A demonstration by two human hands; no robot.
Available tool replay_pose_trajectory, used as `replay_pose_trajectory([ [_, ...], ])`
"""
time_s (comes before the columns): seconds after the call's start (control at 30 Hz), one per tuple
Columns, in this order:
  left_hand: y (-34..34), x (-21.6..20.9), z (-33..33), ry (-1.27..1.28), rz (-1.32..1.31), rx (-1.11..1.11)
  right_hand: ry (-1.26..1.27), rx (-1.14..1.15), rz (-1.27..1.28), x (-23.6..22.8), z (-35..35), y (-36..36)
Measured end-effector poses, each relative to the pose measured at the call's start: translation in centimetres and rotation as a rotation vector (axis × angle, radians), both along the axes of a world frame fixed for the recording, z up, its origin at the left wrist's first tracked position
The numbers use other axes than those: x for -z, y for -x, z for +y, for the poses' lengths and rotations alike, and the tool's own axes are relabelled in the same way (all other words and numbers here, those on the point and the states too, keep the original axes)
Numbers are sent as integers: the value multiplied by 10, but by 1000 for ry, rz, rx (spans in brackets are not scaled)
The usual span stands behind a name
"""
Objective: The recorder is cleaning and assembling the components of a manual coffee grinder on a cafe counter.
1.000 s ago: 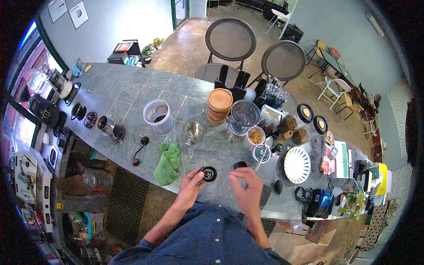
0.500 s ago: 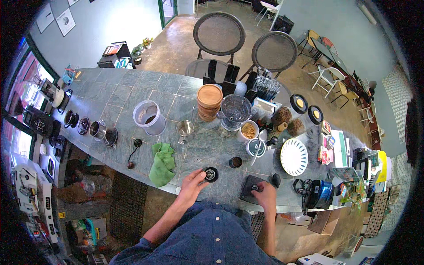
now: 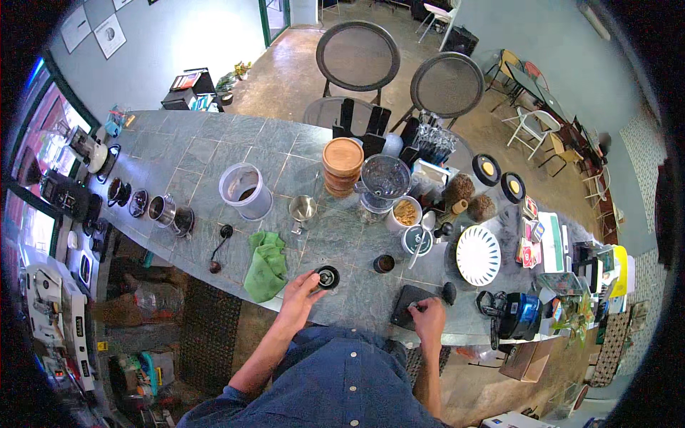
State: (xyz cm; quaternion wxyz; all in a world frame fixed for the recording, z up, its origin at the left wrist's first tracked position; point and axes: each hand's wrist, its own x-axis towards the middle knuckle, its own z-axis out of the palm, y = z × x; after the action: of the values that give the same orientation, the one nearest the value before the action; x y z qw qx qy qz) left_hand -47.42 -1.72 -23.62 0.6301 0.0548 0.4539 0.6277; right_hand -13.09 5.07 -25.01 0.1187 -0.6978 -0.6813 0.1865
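Observation:
My left hand (image 3: 297, 294) is closed around the side of a round black hand coffee grinder part (image 3: 327, 277). Its open end faces up and shows a metal centre. Over a square black mat (image 3: 408, 303) near the counter's front edge, my right hand (image 3: 430, 319) is closed, fingertips pinched together at a small thing too hidden to name. A small dark cup (image 3: 384, 264) stands between the hands, a bit farther off. Left of my left hand lies a crumpled green cloth (image 3: 265, 267).
Beyond my hands stand a metal pitcher (image 3: 303, 208), a translucent tub (image 3: 246, 191), stacked wooden lids (image 3: 342, 158) and a clear dripper (image 3: 385, 177). A white slotted plate (image 3: 479, 255), a black bulb-shaped thing (image 3: 449, 292) and a blue-black pouch (image 3: 519, 315) sit to the right.
My left hand has shifted slightly left and up with the grinder part. My right hand stays over the mat, its fingers turned a little. The whole view has shifted slightly.

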Motion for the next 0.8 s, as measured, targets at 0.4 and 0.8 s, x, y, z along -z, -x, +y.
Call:
replay_pose_trajectory([
  [0.4, -21, -2, -6, 7, 73, 52, 674, 17, 1548, -74, 17, 55],
  [0.8, -40, -10, -5, 38, 180, 59, 398, -344, 772, -146, 8, 135],
])
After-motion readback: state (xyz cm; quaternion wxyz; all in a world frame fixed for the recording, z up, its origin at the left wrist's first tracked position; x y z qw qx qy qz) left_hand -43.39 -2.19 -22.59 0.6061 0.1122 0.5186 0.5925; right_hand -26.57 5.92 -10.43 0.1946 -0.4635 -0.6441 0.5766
